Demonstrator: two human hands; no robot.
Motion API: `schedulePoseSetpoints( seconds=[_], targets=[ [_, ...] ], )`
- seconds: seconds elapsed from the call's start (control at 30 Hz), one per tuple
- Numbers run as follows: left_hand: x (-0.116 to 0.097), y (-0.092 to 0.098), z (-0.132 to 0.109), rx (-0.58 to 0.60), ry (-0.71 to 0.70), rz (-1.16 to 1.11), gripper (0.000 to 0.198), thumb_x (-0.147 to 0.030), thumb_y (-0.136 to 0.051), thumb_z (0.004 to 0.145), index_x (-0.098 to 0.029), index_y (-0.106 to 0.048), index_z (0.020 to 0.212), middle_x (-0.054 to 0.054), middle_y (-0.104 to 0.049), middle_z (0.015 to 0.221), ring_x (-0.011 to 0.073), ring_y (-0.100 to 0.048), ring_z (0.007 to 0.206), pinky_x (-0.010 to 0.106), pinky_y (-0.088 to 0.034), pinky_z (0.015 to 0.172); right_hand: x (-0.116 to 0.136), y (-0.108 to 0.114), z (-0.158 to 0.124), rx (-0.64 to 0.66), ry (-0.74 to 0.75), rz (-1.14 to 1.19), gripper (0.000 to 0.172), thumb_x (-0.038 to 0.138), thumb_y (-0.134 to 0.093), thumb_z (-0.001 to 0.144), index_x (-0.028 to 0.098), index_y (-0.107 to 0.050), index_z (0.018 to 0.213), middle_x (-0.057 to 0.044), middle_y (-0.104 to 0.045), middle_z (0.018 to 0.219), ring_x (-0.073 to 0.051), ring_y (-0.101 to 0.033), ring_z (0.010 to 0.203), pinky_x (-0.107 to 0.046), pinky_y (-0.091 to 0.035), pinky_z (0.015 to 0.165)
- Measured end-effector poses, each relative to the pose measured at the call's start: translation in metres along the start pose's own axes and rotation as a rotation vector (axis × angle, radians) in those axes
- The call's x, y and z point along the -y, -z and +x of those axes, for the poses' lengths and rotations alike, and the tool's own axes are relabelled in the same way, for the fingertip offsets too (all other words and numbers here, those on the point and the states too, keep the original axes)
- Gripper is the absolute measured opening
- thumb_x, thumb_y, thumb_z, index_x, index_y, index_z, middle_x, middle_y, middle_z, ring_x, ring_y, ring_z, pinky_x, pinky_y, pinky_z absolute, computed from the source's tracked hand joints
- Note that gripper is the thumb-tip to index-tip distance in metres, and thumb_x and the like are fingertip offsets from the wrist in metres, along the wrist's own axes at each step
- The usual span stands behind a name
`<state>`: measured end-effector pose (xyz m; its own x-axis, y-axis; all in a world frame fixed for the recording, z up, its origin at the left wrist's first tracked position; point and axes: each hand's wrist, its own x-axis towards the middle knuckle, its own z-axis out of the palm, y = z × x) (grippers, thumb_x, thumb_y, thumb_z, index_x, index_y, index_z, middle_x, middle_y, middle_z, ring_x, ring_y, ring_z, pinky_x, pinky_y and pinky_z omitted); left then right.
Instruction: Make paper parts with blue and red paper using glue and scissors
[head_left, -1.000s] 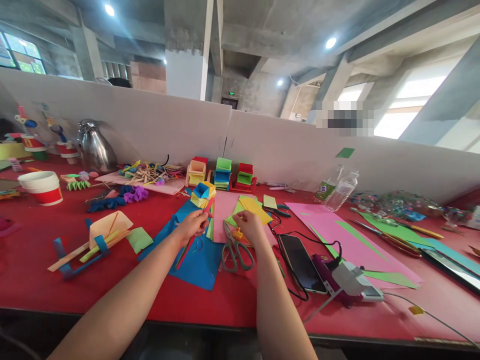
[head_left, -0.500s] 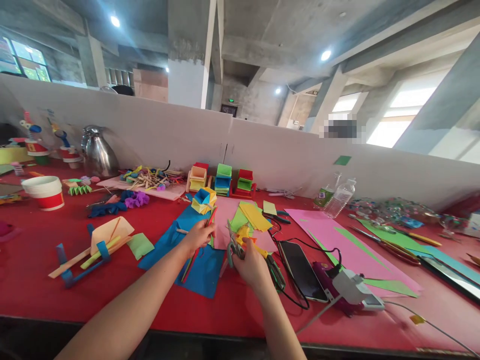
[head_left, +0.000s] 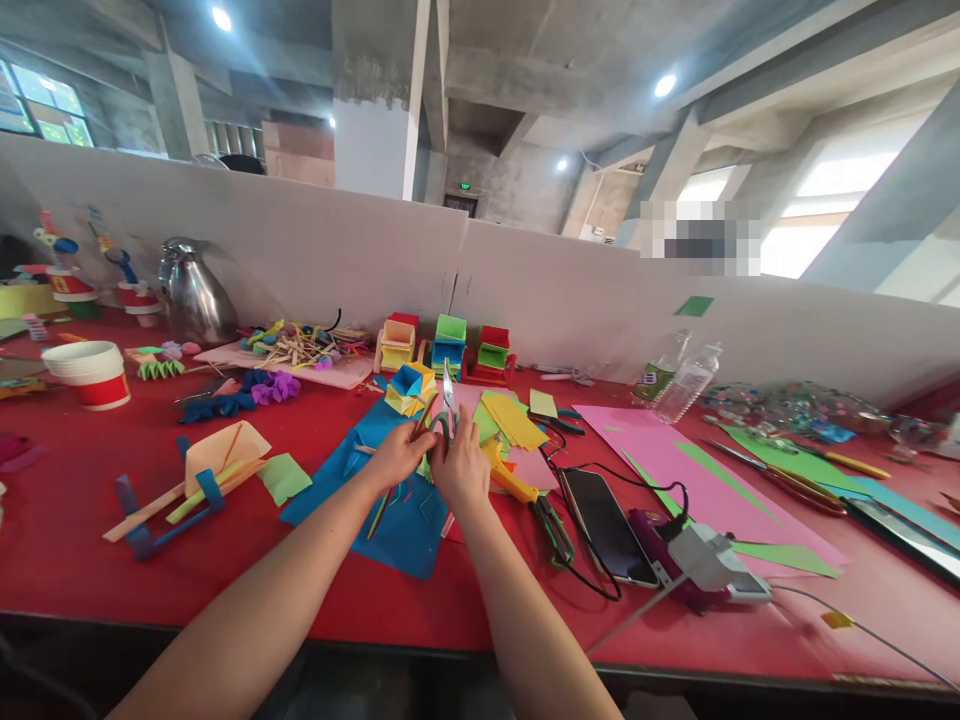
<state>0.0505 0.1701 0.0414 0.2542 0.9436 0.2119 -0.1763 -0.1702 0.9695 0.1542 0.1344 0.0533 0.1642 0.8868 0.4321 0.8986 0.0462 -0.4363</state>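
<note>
My right hand (head_left: 461, 466) is closed around the handles of a pair of scissors (head_left: 449, 392), whose blades point up and away from me. Right beside it, my left hand (head_left: 400, 458) is closed on thin coloured strips (head_left: 378, 516); their ends stick out above and below the fist. Both hands are over a blue paper sheet (head_left: 409, 550) with small scraps on it. Just beyond them sits a folded blue and yellow paper box (head_left: 410, 388). A yellow glue gun (head_left: 511, 474) lies to the right of my right hand.
Behind are several stacked paper boxes (head_left: 450, 350). To the right lie a green utility knife (head_left: 553, 530), a phone (head_left: 609, 525), a power strip (head_left: 705, 570) with cables and pink paper (head_left: 720, 490). At left are a paper-and-stick model (head_left: 225, 460), paper cups (head_left: 88, 375) and a metal jug (head_left: 196, 295).
My right hand has brought the scissors up and leftward, against my left hand. The glue gun is now more fully exposed. The camera view has shifted slightly.
</note>
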Motion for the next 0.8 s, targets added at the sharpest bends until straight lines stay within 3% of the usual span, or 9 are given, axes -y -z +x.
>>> schedulePoseSetpoints(
  seconds=[0.13, 0.23, 0.33, 0.43, 0.5, 0.6, 0.67, 0.8],
  targets=[
    [-0.004, 0.002, -0.003, -0.047, 0.033, 0.059, 0.022, -0.036, -0.058, 0.071, -0.018, -0.048, 0.064, -0.008, -0.037, 0.046, 0.006, -0.031, 0.037, 0.019, -0.02, 0.037, -0.01, 0.0, 0.001, -0.005, 0.015, -0.069, 0.062, 0.049, -0.033, 0.085, 0.013, -0.024, 0.135, -0.016, -0.053, 0.111, -0.029, -0.058, 0.091, -0.036, -0.042, 0.072],
    [-0.009, 0.003, -0.007, -0.015, 0.044, 0.078, 0.024, -0.037, -0.059, 0.07, -0.017, -0.047, 0.063, -0.009, -0.035, 0.045, 0.0051, -0.03, 0.037, 0.019, -0.02, 0.037, -0.021, 0.002, 0.003, 0.009, -0.029, 0.001, 0.07, 0.058, -0.04, 0.079, 0.014, -0.03, 0.133, -0.015, -0.052, 0.112, -0.03, -0.054, 0.096, -0.038, -0.04, 0.076],
    [-0.014, 0.002, -0.009, 0.065, 0.058, 0.042, 0.027, -0.041, -0.061, 0.069, -0.017, -0.049, 0.066, -0.009, -0.036, 0.046, 0.0044, -0.03, 0.037, 0.018, -0.02, 0.036, -0.029, 0.002, 0.005, 0.013, -0.049, 0.275, 0.064, 0.052, -0.05, 0.075, 0.018, -0.037, 0.127, -0.011, -0.051, 0.111, -0.025, -0.052, 0.097, -0.034, -0.04, 0.076],
    [-0.016, 0.007, -0.004, 0.074, 0.09, -0.13, 0.032, -0.044, -0.063, 0.068, -0.017, -0.047, 0.065, -0.009, -0.035, 0.046, 0.0027, -0.025, 0.034, 0.017, -0.015, 0.034, -0.032, 0.007, 0.008, 0.026, -0.067, 0.805, 0.056, 0.049, -0.054, 0.07, 0.023, -0.043, 0.119, -0.005, -0.053, 0.1, -0.017, -0.052, 0.081, -0.027, -0.04, 0.066],
    [-0.015, 0.013, 0.001, 0.016, 0.091, -0.226, 0.033, -0.044, -0.065, 0.067, -0.017, -0.046, 0.062, -0.01, -0.033, 0.045, 0.0013, -0.021, 0.032, 0.017, -0.011, 0.033, -0.033, 0.015, 0.009, 0.145, -0.129, 1.225, 0.049, 0.053, -0.05, 0.071, 0.024, -0.048, 0.111, -0.001, -0.052, 0.087, -0.011, -0.046, 0.061, -0.024, -0.035, 0.053],
    [-0.012, 0.022, 0.008, -0.085, 0.062, -0.288, 0.029, -0.041, -0.066, 0.065, -0.016, -0.052, 0.07, -0.01, -0.036, 0.049, 0.0002, -0.02, 0.032, 0.016, -0.009, 0.032, -0.034, 0.029, 0.009, 0.516, -0.2, 1.688, 0.045, 0.055, -0.044, 0.072, 0.02, -0.053, 0.099, 0.001, -0.05, 0.076, -0.008, -0.036, 0.047, -0.022, -0.026, 0.044],
    [-0.011, 0.024, 0.011, -0.13, 0.048, -0.329, 0.029, -0.037, -0.067, 0.064, -0.016, -0.055, 0.08, -0.008, -0.041, 0.055, -0.0003, -0.021, 0.034, 0.015, -0.011, 0.032, -0.035, 0.035, 0.007, 0.713, -0.204, 1.832, 0.044, 0.054, -0.045, 0.072, 0.018, -0.054, 0.095, 0.0, -0.051, 0.075, -0.008, -0.036, 0.047, -0.021, -0.024, 0.043],
    [-0.013, 0.02, 0.009, -0.107, 0.045, -0.37, 0.035, -0.028, -0.07, 0.059, -0.016, -0.058, 0.09, -0.004, -0.05, 0.067, -0.0014, -0.025, 0.037, 0.014, -0.014, 0.033, -0.034, 0.034, 0.003, 0.872, -0.209, 1.922, 0.04, 0.052, -0.045, 0.072, 0.017, -0.054, 0.09, -0.002, -0.053, 0.077, -0.009, -0.038, 0.048, -0.02, -0.021, 0.04]
  ],
)
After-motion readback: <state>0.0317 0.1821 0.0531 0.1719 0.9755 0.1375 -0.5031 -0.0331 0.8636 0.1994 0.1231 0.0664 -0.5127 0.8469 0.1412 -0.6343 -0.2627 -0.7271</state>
